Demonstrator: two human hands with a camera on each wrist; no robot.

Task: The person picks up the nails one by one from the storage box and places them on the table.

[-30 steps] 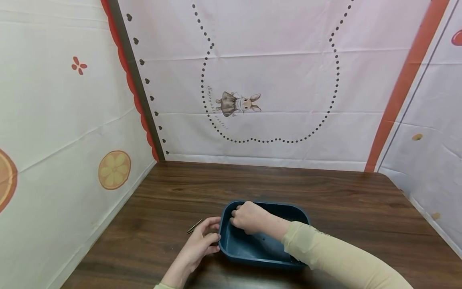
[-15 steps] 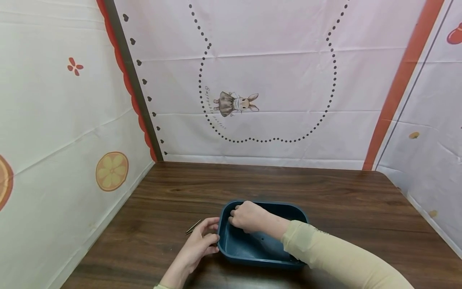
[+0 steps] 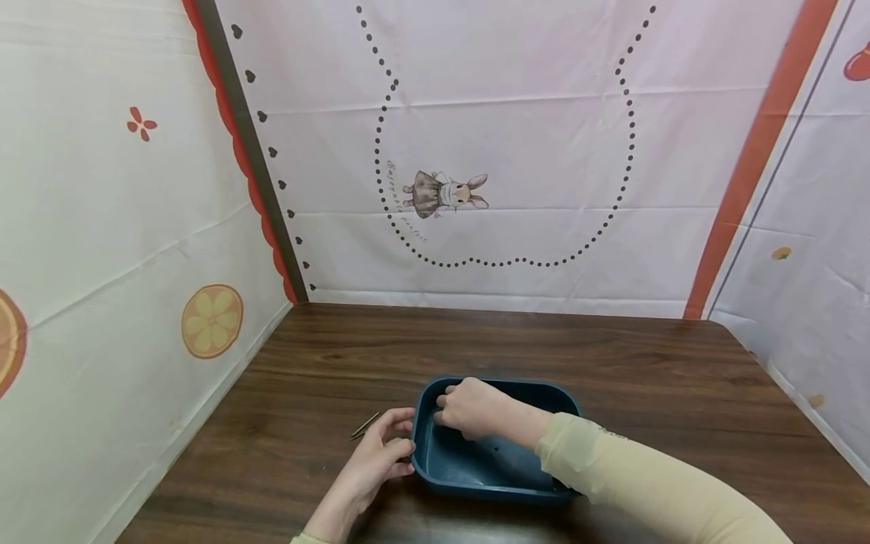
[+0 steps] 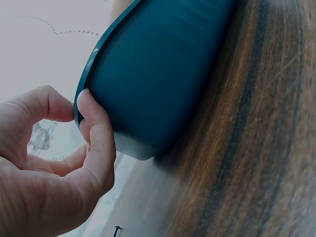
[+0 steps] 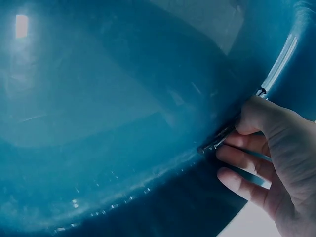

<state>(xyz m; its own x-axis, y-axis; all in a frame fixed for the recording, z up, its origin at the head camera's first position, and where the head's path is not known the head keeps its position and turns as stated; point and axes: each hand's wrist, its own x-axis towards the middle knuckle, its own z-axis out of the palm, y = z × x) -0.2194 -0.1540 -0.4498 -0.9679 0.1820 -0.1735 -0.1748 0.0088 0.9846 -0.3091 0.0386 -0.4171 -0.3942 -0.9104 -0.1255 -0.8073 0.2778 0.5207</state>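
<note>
White printed cloth [image 3: 102, 189] is hung well to the left of the blue basin [image 3: 489, 494], and nearer the basin's left end, on the brown wooden table [image 3: 272, 423], thin metal nails [image 3: 365, 426] are laid just beside the left hand [image 3: 367, 462], by whose thumb and fingers the basin's left rim is pinched. Inside the basin, near its left end, a dark metal nail [image 5: 217, 140] is held between the thumb and fingers of the right hand [image 3: 469, 408], while the pale yellow sleeve [image 3: 632, 468] is stretched across the basin's near right corner
</note>
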